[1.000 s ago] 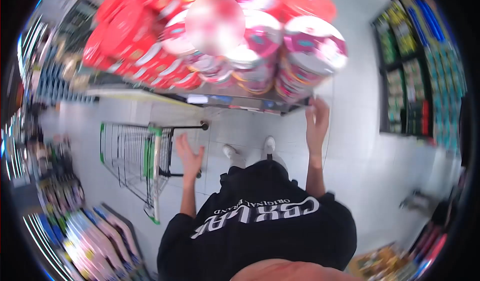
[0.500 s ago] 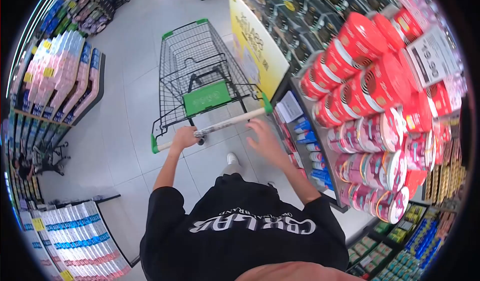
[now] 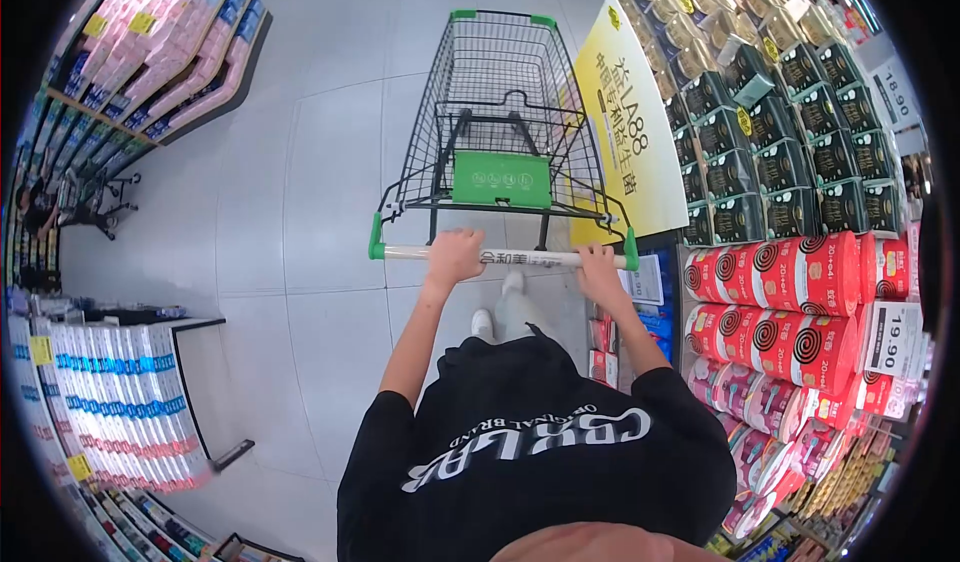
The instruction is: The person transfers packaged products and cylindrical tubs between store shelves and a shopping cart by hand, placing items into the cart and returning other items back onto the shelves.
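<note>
A black wire shopping cart [image 3: 510, 82] with green corners stands in front of me, its basket bare inside. My left hand [image 3: 457, 255] is wrapped round the left part of its pale push handle [image 3: 530, 258]. Near the handle's right end, my right hand [image 3: 600, 270] has its fingers curled over the bar. Between the handle and the basket sits a green child-seat panel [image 3: 502, 179] with faint white markings.
Close on the right stand a yellow sign [image 3: 635, 127], stacked dark green boxes [image 3: 780, 162], red cylindrical packs [image 3: 770, 270] and a price card [image 3: 893, 339]. Pink packs [image 3: 150, 32] fill the upper-left shelves; white-and-blue packs [image 3: 115, 392] stand lower left. Pale tiled floor [image 3: 330, 192] runs along the left.
My right hand, earlier held off the bar with fingers spread, has come onto the handle. The cart has swung from slanted to nearly straight ahead. My left hand stays on the handle.
</note>
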